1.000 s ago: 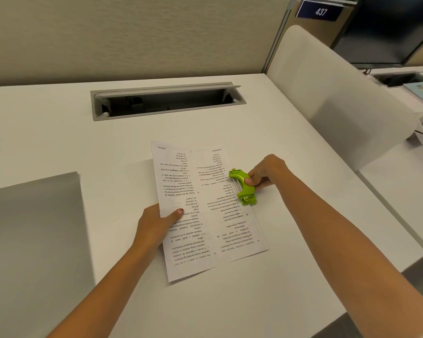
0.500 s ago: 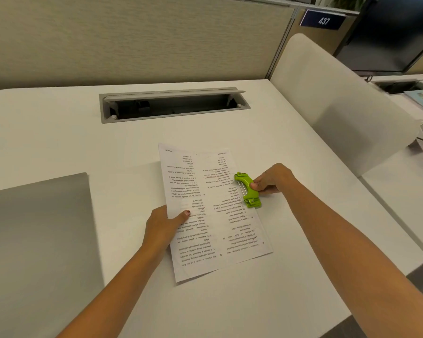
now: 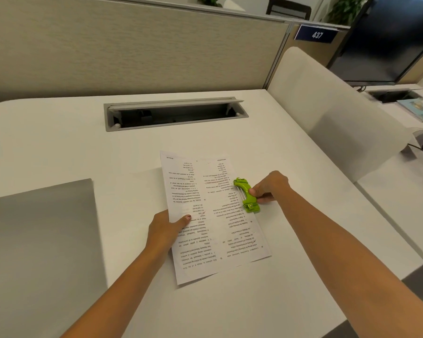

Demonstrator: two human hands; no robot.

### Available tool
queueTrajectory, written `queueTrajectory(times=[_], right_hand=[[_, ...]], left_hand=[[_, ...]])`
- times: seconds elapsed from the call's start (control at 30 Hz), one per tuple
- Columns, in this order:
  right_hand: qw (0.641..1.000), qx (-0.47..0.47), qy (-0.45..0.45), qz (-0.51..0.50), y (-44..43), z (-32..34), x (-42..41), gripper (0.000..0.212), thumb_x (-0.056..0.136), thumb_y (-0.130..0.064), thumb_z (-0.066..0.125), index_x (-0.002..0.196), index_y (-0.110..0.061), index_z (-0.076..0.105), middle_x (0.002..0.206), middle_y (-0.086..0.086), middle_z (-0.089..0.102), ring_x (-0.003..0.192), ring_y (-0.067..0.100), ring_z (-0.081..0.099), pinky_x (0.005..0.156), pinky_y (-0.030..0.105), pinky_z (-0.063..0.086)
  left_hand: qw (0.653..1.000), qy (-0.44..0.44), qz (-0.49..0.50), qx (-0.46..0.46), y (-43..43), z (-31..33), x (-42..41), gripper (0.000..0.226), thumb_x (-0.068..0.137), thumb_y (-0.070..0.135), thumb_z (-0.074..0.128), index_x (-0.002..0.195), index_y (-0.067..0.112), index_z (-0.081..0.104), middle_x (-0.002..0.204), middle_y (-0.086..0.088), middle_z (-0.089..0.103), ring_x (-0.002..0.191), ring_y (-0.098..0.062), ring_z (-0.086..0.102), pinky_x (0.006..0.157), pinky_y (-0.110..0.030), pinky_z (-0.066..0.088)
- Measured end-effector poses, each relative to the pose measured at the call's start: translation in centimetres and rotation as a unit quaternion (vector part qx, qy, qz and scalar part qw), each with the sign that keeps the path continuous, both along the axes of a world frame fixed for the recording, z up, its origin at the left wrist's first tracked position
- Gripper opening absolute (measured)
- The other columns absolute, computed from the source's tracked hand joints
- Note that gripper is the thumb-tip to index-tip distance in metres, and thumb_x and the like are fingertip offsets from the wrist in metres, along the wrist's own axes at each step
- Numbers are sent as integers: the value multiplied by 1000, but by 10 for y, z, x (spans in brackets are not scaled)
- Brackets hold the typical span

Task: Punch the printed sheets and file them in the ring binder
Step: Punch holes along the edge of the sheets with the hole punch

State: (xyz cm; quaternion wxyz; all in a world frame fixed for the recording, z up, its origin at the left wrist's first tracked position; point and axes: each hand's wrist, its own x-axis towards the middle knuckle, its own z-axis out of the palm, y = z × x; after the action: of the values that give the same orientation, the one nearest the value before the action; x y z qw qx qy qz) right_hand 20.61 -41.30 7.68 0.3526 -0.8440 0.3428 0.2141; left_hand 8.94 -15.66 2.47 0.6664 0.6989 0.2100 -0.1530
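A printed sheet (image 3: 205, 215) lies on the white desk (image 3: 59, 147), its text upside down to me. A small green hole punch (image 3: 246, 195) sits on the sheet's right long edge, around the middle. My right hand (image 3: 269, 187) grips the punch from the right, thumb on top. My left hand (image 3: 167, 229) pinches the sheet's left edge, thumb on the paper. A grey binder cover (image 3: 39, 252) lies flat at the left, shut as far as I can tell.
An open cable tray (image 3: 174, 113) is set into the desk behind the sheet. A beige partition (image 3: 132, 45) closes the back. A white divider panel (image 3: 327, 113) stands at the right, with another desk and a dark monitor (image 3: 388, 45) beyond.
My view has tilted up and shows more of the partition. Both hands, the sheet and the punch keep the same places relative to one another.
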Motion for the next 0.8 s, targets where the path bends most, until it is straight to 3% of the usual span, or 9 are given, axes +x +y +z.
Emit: queueTrajectory(times=[0.1, 0.23, 0.3, 0.37, 0.53, 0.6, 0.7, 0.8], right_hand=[[999, -46, -15, 17, 2, -1, -1, 43, 62, -11, 90, 99, 1, 73, 75, 13, 72, 54, 23, 68, 61, 31, 60], [995, -89, -27, 36, 4, 0, -6, 42, 65, -21, 89, 99, -3, 72, 64, 5, 67, 34, 11, 59, 36, 16, 43], [991, -116, -42, 50, 6, 0, -7, 44, 64, -27, 89, 97, -6, 71, 69, 4, 69, 47, 13, 63, 42, 19, 46], [989, -126, -54, 60, 7, -1, -5, 43, 65, -30, 88, 98, -6, 71, 78, 6, 74, 63, 17, 70, 61, 26, 57], [990, -94, -25, 100, 7, 6, 4, 27, 76, -22, 81, 91, -4, 67, 66, 5, 74, 50, 16, 68, 77, 30, 59], [988, -107, -10, 111, 10, 9, 6, 24, 79, -23, 78, 90, -7, 64, 52, 2, 69, 40, 12, 64, 73, 27, 59], [983, -145, -22, 109, 12, 9, 2, 23, 84, -28, 74, 87, -10, 59, 35, -1, 58, 26, 9, 55, 51, 18, 45], [985, -139, -40, 91, 14, 10, -1, 24, 83, -21, 75, 79, -8, 55, 32, 2, 56, 28, 14, 57, 49, 19, 47]], left_hand=[[1000, -3, 3, 4, 0, 0, -1, 27, 87, 21, 70, 113, 16, 67, 102, -3, 74, 85, -22, 72, 77, -39, 58], [1000, -6, 4, 6, 0, 1, -2, 27, 87, 22, 70, 113, 17, 67, 103, -2, 74, 85, -22, 72, 77, -38, 58], [1000, -8, 3, 9, 0, 2, -3, 28, 87, 22, 70, 114, 16, 67, 103, -3, 74, 85, -22, 72, 76, -37, 58], [1000, -8, 0, 7, 0, 2, -3, 28, 87, 21, 70, 114, 15, 67, 103, -4, 74, 86, -23, 72, 78, -39, 58], [1000, 8, -6, -18, 3, 5, -4, 28, 87, 18, 69, 115, 14, 67, 102, -5, 75, 86, -26, 72, 81, -46, 58], [1000, 13, 1, -23, 5, 6, -6, 27, 87, 17, 69, 113, 15, 68, 101, -5, 75, 86, -26, 73, 81, -47, 58], [1000, 8, 21, -21, 13, 5, -14, 25, 87, 16, 69, 112, 15, 68, 101, -5, 75, 85, -26, 73, 81, -46, 58], [999, -6, 47, -17, 23, 7, -23, 24, 88, 16, 68, 112, 15, 67, 102, -3, 74, 85, -24, 72, 72, -38, 58]])
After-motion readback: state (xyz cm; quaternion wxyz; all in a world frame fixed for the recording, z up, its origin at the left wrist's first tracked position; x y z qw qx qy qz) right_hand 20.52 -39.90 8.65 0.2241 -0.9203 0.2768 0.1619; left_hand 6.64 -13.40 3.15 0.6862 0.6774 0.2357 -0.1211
